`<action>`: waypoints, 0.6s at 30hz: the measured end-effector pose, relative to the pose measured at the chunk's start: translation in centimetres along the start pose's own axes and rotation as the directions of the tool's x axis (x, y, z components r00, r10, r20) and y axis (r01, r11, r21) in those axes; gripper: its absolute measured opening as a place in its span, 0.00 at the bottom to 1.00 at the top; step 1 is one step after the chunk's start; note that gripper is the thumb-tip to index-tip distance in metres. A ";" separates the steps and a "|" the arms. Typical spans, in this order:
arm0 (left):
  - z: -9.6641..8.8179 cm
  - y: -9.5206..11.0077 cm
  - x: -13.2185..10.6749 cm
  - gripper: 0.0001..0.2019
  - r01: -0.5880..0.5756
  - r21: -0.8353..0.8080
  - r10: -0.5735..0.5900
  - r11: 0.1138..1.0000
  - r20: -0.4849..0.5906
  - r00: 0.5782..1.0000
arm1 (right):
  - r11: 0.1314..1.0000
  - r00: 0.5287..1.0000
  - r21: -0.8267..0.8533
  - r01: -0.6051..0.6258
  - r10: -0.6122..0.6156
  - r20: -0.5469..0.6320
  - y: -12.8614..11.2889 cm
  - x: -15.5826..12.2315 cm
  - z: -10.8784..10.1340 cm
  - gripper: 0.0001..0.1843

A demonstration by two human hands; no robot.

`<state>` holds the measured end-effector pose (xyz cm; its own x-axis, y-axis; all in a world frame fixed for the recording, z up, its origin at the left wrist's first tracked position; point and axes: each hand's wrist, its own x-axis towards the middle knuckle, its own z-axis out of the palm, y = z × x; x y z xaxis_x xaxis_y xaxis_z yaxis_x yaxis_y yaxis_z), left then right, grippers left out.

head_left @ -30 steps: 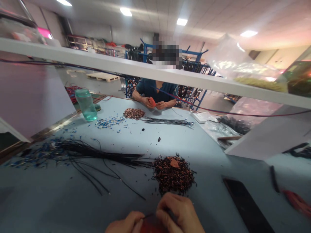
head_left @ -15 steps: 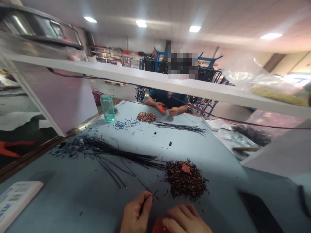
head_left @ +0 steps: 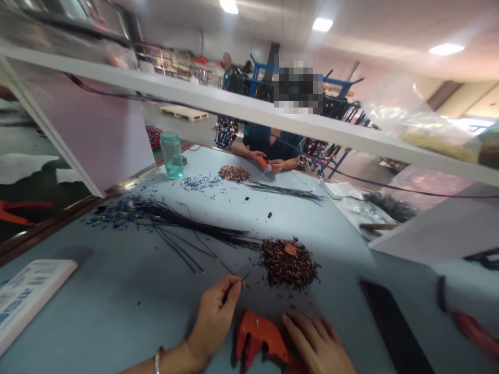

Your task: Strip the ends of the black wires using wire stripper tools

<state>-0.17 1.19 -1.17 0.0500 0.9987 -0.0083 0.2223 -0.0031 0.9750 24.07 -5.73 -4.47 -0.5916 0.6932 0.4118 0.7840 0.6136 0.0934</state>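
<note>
My left hand (head_left: 215, 315) pinches the end of a thin black wire (head_left: 237, 281) just above the blue table (head_left: 117, 296). My right hand (head_left: 322, 345) rests on an orange hand tool (head_left: 260, 337) lying on the table between the two hands, fingers curled over its right side. Just beyond my hands lies a heap of small copper-and-black wire pieces (head_left: 288, 261). A bundle of long black wires (head_left: 183, 228) fans out to the left, with blue-tipped ends (head_left: 113, 214) at its far end.
Across the table a person's hands (head_left: 268, 162) hold an orange tool beside another copper heap (head_left: 234, 173) and wire bundle (head_left: 286, 192). A teal jar (head_left: 171, 155) stands far left. A white shelf (head_left: 249, 110) spans overhead. A dark phone (head_left: 393, 324) lies right, a white box (head_left: 27, 293) left.
The view has shifted so my hands show more fully. My left hand moved away from the tool with the wire, and the orange tool now lies exposed on the table under my right hand.
</note>
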 end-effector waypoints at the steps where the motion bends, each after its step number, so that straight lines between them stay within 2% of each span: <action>1: 0.0 0.0 0.0 0.16 0.002 -0.012 -0.002 1.000 0.000 1.000 | 0.999 0.999 0.021 -0.036 0.036 0.016 0.0 0.3 -0.3 0.28; 5: -0.2 -0.2 0.0 0.15 0.036 -0.008 -0.036 0.999 -0.016 0.999 | 0.941 0.970 0.237 -0.242 0.231 0.074 -1.2 0.2 0.0 0.33; 6: -0.3 -0.2 0.0 0.15 0.044 0.001 -0.044 0.999 -0.023 0.999 | 0.900 0.947 0.295 -0.320 0.304 0.099 -1.5 0.0 0.1 0.31; 8: -0.4 0.0 -0.1 0.15 0.041 0.013 -0.041 0.999 -0.024 0.999 | 0.774 0.874 0.407 -0.486 0.447 0.193 -1.6 -0.5 -0.3 0.25; 10: -0.4 0.3 -0.1 0.14 0.028 0.015 -0.027 1.000 -0.022 0.999 | 0.560 0.772 0.537 -0.631 0.519 0.366 -1.4 -0.8 -1.3 0.22; 11: -0.4 0.5 -0.2 0.13 0.022 0.015 -0.022 1.000 -0.030 0.999 | 0.429 0.725 0.606 -0.670 0.554 0.410 -1.3 -0.9 -2.0 0.23; 12: -0.4 0.6 -0.2 0.13 0.019 0.015 -0.019 1.000 -0.043 0.999 | 0.266 0.656 0.665 -0.698 0.610 0.445 -1.2 -0.9 -2.6 0.26; 13: -0.4 0.7 -0.2 0.12 0.018 0.014 -0.017 1.000 -0.057 0.998 | 0.106 0.610 0.716 -0.690 0.618 0.497 -1.2 -0.8 -3.2 0.30; 14: -0.4 0.7 -0.2 0.12 0.015 0.010 -0.014 1.000 -0.069 0.997 | -0.037 0.590 0.751 -0.660 0.593 0.548 -1.2 -0.4 -3.6 0.35; 15: -0.4 0.7 -0.2 0.11 0.009 0.003 -0.009 1.000 -0.077 0.997 | -0.156 0.593 0.765 -0.625 0.543 0.595 -1.3 0.1 -3.8 0.40; 16: -0.4 0.6 -0.2 0.11 0.003 -0.005 -0.003 1.000 -0.081 0.997 | -0.235 0.615 0.766 -0.598 0.479 0.627 -1.5 0.7 -3.8 0.43; 18: -0.5 0.4 -0.3 0.10 -0.001 -0.016 0.000 1.000 -0.079 0.997 | -0.315 0.646 0.749 -0.582 0.380 0.662 -2.0 2.4 -3.6 0.45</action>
<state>-0.60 0.92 -0.65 -0.0271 0.9996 0.0095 0.2068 -0.0037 0.9784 21.76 -6.61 -0.43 -0.2082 0.9314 -0.2986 -0.0435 -0.3138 -0.9485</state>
